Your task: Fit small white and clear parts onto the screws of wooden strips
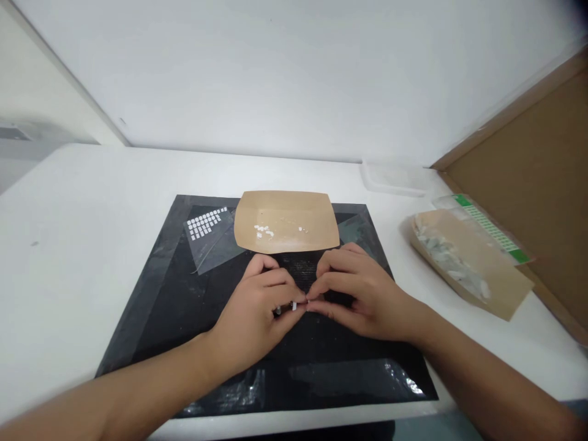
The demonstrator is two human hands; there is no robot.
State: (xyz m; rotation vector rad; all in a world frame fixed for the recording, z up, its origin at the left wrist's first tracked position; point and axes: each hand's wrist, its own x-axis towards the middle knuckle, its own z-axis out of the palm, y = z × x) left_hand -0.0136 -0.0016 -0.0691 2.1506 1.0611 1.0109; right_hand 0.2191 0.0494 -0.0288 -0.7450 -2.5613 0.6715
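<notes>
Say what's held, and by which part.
Left hand: small white piece, between thumb and fingers; exact grip point hidden. Right hand: can't tell.

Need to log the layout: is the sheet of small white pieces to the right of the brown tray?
No, the sheet of small white pieces lies to the left of the brown tray, on the black mat.

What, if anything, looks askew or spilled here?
The clear sheet bearing white pieces lies askew, turned relative to the black mat. White bits are scattered, but inside the tan tray; no obvious spill.
</notes>
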